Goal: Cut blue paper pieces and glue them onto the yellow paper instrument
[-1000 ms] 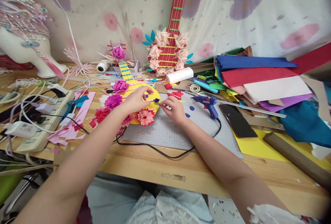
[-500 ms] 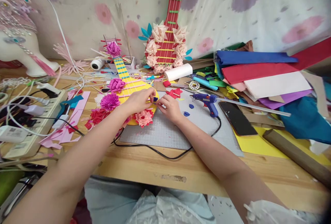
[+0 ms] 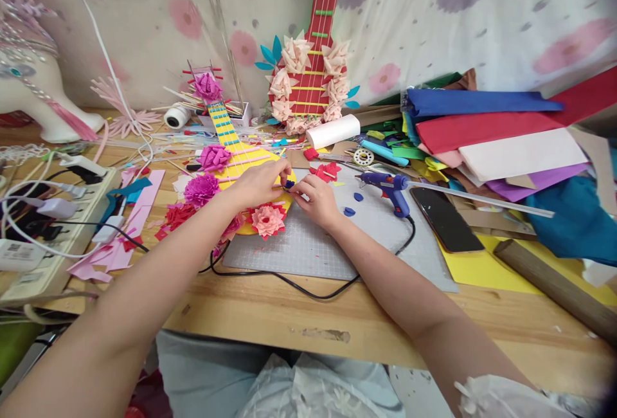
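Note:
Over the lower body of a yellow paper guitar (image 3: 263, 157), both hands meet at a small dark blue paper piece (image 3: 288, 184). My left hand (image 3: 263, 183) comes in from the left, its thumb and fingers closed on the piece. From the right, my right hand (image 3: 315, 198) pinches at the piece's lower edge, its fingertips close to the left ones. The fingers partly cover the piece, so its full shape is hidden. Just below the left hand, a pink-and-red paper flower (image 3: 268, 220) sits on the guitar. Two loose blue petals (image 3: 358, 197) lie right of my right hand.
A blue glue gun (image 3: 393, 188) with a long glue stick rests on the grey cutting mat (image 3: 308, 251); its black cable loops in front. A phone (image 3: 446, 218) and piled coloured paper (image 3: 520, 154) lie right. A power strip (image 3: 62, 238) stands left, a red paper guitar (image 3: 308, 87) behind.
The view has shifted slightly. Both hands stay together at the blue paper piece, with only small finger movement. Nothing has visibly been put down or picked up.

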`<control>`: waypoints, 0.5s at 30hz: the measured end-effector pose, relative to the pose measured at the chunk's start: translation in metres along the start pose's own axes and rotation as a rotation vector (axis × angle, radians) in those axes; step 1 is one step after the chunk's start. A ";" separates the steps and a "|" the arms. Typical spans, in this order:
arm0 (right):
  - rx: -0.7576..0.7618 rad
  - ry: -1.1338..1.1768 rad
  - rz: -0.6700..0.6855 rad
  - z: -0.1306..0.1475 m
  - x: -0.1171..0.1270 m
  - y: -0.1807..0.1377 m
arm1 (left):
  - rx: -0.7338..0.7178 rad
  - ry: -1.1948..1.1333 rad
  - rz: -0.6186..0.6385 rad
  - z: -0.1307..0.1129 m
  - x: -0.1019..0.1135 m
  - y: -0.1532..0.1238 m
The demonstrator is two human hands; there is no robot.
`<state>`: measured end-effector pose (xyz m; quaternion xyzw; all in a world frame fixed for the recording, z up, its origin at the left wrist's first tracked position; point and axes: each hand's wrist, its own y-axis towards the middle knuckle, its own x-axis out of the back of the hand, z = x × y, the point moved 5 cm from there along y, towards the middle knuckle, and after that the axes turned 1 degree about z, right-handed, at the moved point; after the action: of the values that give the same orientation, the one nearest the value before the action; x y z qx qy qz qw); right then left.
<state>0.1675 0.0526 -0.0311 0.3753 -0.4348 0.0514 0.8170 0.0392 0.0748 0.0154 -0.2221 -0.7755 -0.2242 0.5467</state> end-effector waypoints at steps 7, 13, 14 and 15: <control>-0.004 -0.006 0.002 0.001 0.001 0.001 | -0.023 0.071 0.029 0.000 -0.001 0.003; -0.033 -0.022 0.003 0.001 0.001 0.001 | -0.053 0.184 0.036 -0.007 0.000 0.003; -0.039 -0.021 0.001 0.001 0.001 0.001 | -0.050 0.200 0.035 -0.008 0.000 0.003; -0.044 -0.020 -0.001 0.001 0.001 0.001 | -0.045 0.212 0.033 -0.008 0.000 0.004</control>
<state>0.1673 0.0524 -0.0297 0.3577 -0.4439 0.0376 0.8207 0.0471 0.0729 0.0182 -0.2220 -0.7044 -0.2548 0.6242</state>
